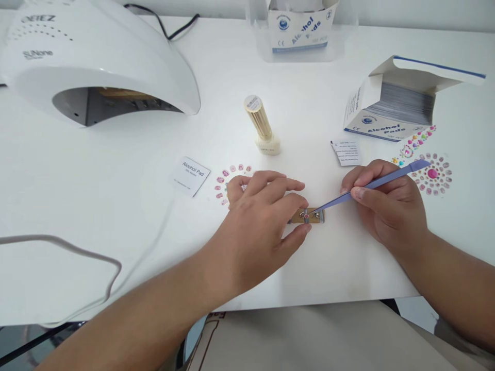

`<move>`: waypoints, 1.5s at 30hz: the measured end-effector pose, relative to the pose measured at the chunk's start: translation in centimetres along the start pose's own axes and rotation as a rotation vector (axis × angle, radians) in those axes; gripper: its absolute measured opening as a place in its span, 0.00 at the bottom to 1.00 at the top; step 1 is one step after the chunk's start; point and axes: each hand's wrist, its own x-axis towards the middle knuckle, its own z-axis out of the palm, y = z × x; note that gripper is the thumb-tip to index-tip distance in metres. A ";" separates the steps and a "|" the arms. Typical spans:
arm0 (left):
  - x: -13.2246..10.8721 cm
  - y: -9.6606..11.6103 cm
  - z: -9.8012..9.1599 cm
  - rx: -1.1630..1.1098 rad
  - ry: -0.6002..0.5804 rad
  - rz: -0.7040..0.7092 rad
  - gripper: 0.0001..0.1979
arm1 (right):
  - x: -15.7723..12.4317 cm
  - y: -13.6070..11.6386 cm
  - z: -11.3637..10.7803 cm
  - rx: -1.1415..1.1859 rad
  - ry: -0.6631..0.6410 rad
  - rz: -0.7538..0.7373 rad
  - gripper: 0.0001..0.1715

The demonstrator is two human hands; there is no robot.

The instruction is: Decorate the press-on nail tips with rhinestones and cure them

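My left hand (265, 221) steadies a small gold-brown bar (313, 216) on the table between thumb and index finger; the other fingers are spread above it. The bar carries small metal fittings and a clear crosspiece with a tiny reddish dot, and its left end is hidden by the hand. My right hand (386, 203) pinches a slim purple stick (371, 186) with a wide flat upper end. Its thin tip meets the bar near the reddish dot; whether it touches cannot be made out. Beneath my left fingers lies a ring of pink stick-on gems (222, 180), partly covered.
A white nail lamp (127, 56) stands at the left back, and a gold-capped polish bottle (263, 126) mid-table. An open alcohol pads box (390, 113), a sachet (190, 176), a torn wrapper (345, 153), more gems (432, 174) and a clear bin (301, 54) surround the hands.
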 end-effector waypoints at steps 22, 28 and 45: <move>-0.1 0.0 0.0 -0.006 0.009 0.007 0.04 | -0.1 -0.1 0.2 -0.046 0.000 -0.041 0.09; 0.0 0.0 0.0 -0.010 0.004 0.003 0.03 | -0.1 -0.1 0.2 0.007 -0.006 -0.042 0.06; 0.0 -0.1 0.1 -0.017 0.028 0.015 0.03 | -0.1 0.0 0.2 0.019 0.000 -0.028 0.08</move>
